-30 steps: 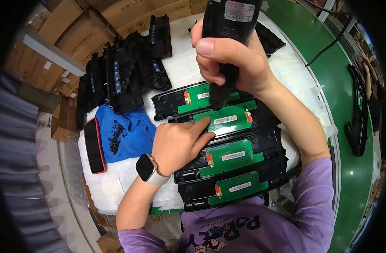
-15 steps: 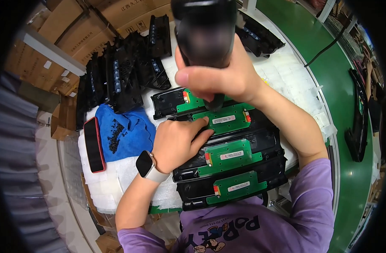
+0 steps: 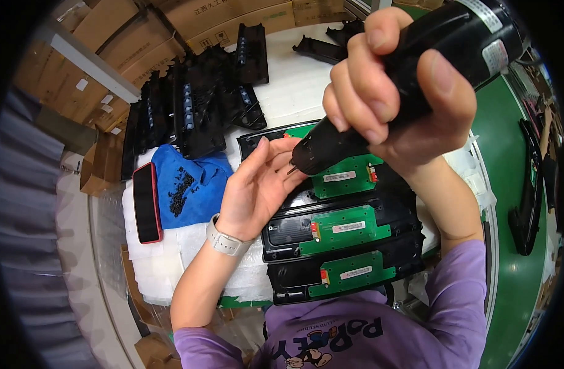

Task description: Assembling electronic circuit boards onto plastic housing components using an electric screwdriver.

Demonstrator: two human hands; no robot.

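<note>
Black electric screwdriver (image 3: 414,64) slants 2-to-8 o'clock, right hand (image 3: 417,135) fingers wrapped around it; 8-o'clock end beside left hand (image 3: 254,190), fingers loosely spread.

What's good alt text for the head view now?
A person's right hand grips a black power tool, angled down toward the open, upturned left hand. Beneath lie black panels carrying green circuit boards; to the left, small dark pieces sit on a blue cloth beside a red-edged phone.

- White-covered table (image 3: 288,93)
- Blue cloth (image 3: 212,179)
- Red-edged phone (image 3: 147,203) beside cloth
- Black panels with green boards (image 3: 349,231), near side
- Dark parts (image 3: 199,117), piled far left
- Dark pieces (image 3: 322,49), far edge
</note>
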